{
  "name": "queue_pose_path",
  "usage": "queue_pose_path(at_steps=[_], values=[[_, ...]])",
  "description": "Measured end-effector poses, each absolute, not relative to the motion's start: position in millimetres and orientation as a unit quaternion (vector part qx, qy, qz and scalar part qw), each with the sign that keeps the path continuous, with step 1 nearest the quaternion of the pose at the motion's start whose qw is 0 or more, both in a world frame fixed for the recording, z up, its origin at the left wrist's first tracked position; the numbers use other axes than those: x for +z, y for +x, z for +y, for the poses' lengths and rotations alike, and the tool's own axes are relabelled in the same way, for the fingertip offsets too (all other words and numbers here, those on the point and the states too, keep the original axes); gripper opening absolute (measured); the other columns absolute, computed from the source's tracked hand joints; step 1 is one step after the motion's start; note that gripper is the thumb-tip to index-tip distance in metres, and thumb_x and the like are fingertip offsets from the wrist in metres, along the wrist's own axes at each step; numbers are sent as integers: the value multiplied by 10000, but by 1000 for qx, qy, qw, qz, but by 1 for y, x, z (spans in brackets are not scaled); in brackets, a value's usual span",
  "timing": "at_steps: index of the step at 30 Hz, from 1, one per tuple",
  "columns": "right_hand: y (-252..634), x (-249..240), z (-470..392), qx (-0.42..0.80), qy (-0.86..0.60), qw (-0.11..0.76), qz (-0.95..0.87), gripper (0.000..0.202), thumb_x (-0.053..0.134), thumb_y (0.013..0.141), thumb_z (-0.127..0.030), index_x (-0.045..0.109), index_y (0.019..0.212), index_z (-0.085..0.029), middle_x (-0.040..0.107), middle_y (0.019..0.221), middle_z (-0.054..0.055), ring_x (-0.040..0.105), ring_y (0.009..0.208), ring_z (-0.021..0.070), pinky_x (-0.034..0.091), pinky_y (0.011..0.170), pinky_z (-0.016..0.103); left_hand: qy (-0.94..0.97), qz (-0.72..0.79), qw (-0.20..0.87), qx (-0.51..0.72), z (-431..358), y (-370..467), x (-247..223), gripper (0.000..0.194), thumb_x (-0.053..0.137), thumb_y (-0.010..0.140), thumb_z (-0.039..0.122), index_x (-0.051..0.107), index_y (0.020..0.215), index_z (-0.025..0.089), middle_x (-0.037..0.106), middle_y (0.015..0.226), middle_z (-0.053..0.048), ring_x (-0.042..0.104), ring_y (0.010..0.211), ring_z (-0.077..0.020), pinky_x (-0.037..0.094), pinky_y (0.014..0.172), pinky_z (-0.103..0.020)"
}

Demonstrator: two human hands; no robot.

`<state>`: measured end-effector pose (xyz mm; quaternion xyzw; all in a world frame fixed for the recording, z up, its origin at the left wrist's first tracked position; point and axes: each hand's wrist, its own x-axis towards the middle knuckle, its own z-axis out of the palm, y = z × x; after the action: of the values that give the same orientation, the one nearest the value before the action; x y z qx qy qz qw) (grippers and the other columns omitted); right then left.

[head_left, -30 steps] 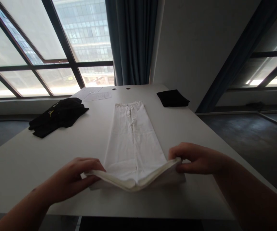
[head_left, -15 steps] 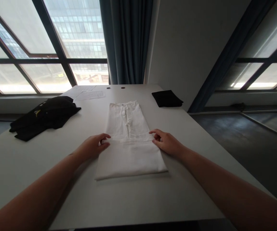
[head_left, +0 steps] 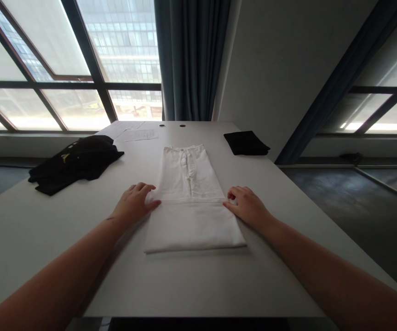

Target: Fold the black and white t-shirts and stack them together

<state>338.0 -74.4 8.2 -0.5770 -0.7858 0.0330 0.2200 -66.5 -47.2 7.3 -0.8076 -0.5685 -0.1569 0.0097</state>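
Note:
White trousers (head_left: 194,225) lie flat in the middle of the table, with the fly and waist at the far end and the lower part folded up over the front. At the left end of the fold's edge is my left hand (head_left: 136,202); its thumb tip touches the cloth while the fingers arch apart from it. My right hand (head_left: 248,205) rests at the opposite end, thumb on the cloth edge and fingers curled above with a gap between. Neither hand grips the fabric.
On the white table (head_left: 184,285), a black garment with a small yellow mark (head_left: 77,161) lies loosely at left. A folded black cloth (head_left: 246,143) sits at the far right, and printed papers (head_left: 138,134) lie at the back left. A dark curtain (head_left: 191,59) hangs behind.
Both hands have loosened at the fold's edge, the fingers lifting off the cloth and the left ones spreading wider from the thumb. The whole scene has shifted slightly right in view.

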Motion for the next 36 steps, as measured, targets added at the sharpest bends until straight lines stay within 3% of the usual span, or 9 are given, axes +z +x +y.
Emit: queue_pose_path(at_steps=[5,10,13,15,17,20,23,31,36], values=[[339,5,-67,32,-580,206,-787,182,673,940,-332,616,808,-220,677,885,61,568,887,252,415,875,364,-801,-572,20,-178,-37,-69,-4,453,583,949,521,685,1279,226,650,1296,-142,592,1203,-377,466,1070,-534],[337,11,-69,-9,-572,231,-787,176,572,973,-246,705,872,-190,711,968,116,595,977,276,437,962,404,-832,-506,14,-226,-46,-53,6,398,462,1030,452,683,1273,227,643,1348,-134,580,1261,-334,440,1115,-522],[323,11,-81,-13,-505,248,-826,253,531,1001,-267,740,1100,-163,727,1130,150,610,1118,294,438,1071,444,-873,-435,-33,-217,-69,-29,13,431,393,1072,471,660,1326,247,626,1424,-115,587,1311,-282,439,1144,-468],[311,7,-90,18,-464,202,-862,403,531,1018,-334,680,1336,-137,683,1347,179,579,1284,311,399,1161,475,-890,-420,-50,-172,-84,-13,10,483,403,1071,513,614,1420,253,580,1514,-119,553,1387,-288,414,1181,-473],[301,3,-96,49,-460,137,-876,577,529,1025,-406,550,1521,-113,530,1569,203,461,1466,334,329,1236,503,-894,-428,-46,-128,-93,-2,3,562,435,1058,539,542,1521,239,495,1610,-137,452,1495,-316,339,1244,-500],[293,1,-99,75,-481,78,-870,679,484,1043,-458,419,1626,-116,329,1700,198,297,1581,336,248,1286,512,-886,-452,-35,-98,-94,3,-3,637,455,1046,548,458,1599,231,391,1685,-142,330,1573,-324,256,1288,-506],[292,9,-102,83,-487,50,-868,695,470,1050,-459,386,1645,-111,287,1712,199,277,1589,334,234,1295,496,-881,-465,-35,-76,-93,1,0,673,465,1034,563,432,1620,234,359,1701,-141,308,1583,-324,256,1289,-498],[289,18,-163,84,-480,42,-872,720,540,1017,-519,430,1633,-163,346,1692,196,353,1553,354,290,1267,519,-887,-449,-57,-98,-152,-8,-4,693,547,989,584,450,1606,283,373,1694,-141,345,1559,-374,303,1256,-567],[306,11,-162,109,-455,108,-877,562,505,1038,-528,584,1522,-254,525,1589,147,468,1468,331,340,1236,523,-848,-469,-118,-216,-150,-44,-9,438,509,1016,487,623,1393,294,586,1497,-112,555,1380,-307,431,1170,-507]])
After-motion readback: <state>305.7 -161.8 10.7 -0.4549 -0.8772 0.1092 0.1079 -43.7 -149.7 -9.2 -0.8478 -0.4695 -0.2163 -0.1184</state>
